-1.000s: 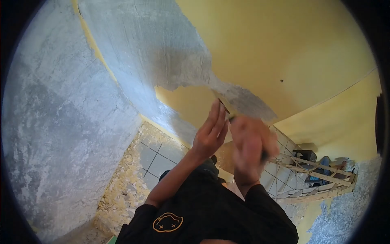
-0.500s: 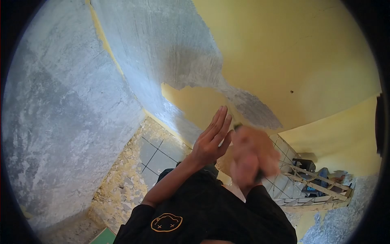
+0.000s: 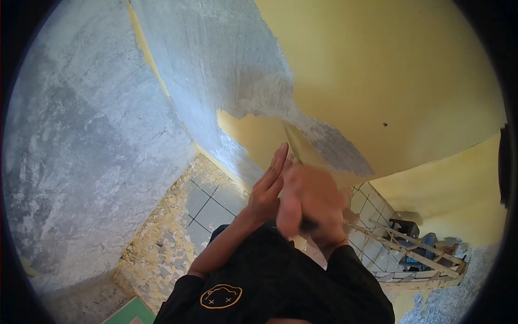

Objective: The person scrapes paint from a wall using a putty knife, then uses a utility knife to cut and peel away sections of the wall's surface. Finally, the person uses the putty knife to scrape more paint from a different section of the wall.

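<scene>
My right hand (image 3: 315, 200), smeared by motion, is wrapped round a scraper-like tool with a dark handle (image 3: 308, 224). Its thin blade (image 3: 293, 141) points up against the yellow paint (image 3: 259, 135) on the wall. Close beside it on the left, my left hand (image 3: 267, 191) is raised with straight fingers and holds nothing. Grey bare wall (image 3: 243, 81) surrounds much of the yellow patch, and a grey scraped strip (image 3: 337, 146) runs to its right.
Paint flakes (image 3: 156, 243) cover the floor at the left, beside grey tiles (image 3: 210, 208). A wooden ladder (image 3: 421, 275) lies at the lower right near a dark object (image 3: 404, 228). A green board (image 3: 132, 313) is at the bottom left.
My right hand has moved left with the tool, closer to my left hand. The blade now shows against the wall. My left hand has shifted slightly left.
</scene>
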The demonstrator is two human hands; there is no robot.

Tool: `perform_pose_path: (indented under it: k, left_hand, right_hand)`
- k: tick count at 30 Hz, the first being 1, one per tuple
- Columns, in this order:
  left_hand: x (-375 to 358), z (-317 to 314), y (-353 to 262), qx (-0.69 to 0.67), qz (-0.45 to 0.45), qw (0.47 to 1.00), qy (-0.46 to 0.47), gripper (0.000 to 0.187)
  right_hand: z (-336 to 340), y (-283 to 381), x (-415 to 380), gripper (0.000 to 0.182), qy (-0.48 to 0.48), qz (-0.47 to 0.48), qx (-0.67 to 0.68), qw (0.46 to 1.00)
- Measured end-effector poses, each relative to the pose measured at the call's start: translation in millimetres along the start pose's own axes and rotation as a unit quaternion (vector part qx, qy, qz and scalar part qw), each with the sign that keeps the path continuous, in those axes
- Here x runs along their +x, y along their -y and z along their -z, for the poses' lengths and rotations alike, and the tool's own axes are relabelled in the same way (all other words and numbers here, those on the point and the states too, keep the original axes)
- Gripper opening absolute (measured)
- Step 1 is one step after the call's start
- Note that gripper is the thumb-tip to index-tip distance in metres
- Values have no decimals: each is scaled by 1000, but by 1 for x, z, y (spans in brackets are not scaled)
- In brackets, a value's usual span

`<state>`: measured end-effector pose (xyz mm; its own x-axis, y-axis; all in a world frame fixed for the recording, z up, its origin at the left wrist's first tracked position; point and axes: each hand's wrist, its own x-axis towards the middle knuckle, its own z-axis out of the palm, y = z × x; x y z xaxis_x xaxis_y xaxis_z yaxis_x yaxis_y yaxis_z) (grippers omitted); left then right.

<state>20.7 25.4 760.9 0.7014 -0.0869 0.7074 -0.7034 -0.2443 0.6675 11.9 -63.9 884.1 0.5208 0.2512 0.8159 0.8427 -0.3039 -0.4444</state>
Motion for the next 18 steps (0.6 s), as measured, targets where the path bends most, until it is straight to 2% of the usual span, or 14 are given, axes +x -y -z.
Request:
perform_pose_path:
  k: [1, 2, 4, 6, 8, 12, 14, 15, 16, 18]
  left_hand:
    - [1, 0, 1, 43, -42, 998, -18, 61]
    - [3, 1, 1, 49, -41, 998, -24, 61]
    - [3, 3, -5, 71, 0, 997, -28, 58]
    - [-2, 0, -9, 70, 2, 997, -27, 57]
    - [-1, -5, -6, 72, -9, 997, -33, 53]
    - [-1, -7, -4, 92, -2, 995, -35, 51]
    - [-11, -16, 16, -153, 16, 987, -45, 56]
    - [-18, -31, 18, -70, 2, 993, -94, 57]
    - [-12, -34, 11, -65, -2, 993, -99, 57]
    - [-3, -34, -11, 70, 45, 994, -66, 54]
  right_hand:
    - [1, 7, -3, 26, -26, 66, 66, 995]
    - [3, 15, -6, 25, -50, 130, 133, 981]
    - [1, 16, -1, 25, -52, 113, 142, 982]
    - [-8, -6, 12, 28, 5, 107, 69, 992]
    - [-8, -10, 5, 27, 12, 133, 72, 988]
    - [-4, -15, 6, 19, 44, 87, 50, 994]
    - [4, -14, 2, 16, 61, 61, 31, 996]
    - [10, -9, -2, 16, 62, 65, 33, 995]
    - [16, 3, -9, 17, 37, 92, 71, 992]
    - [22, 24, -21, 19, -7, 133, 156, 979]
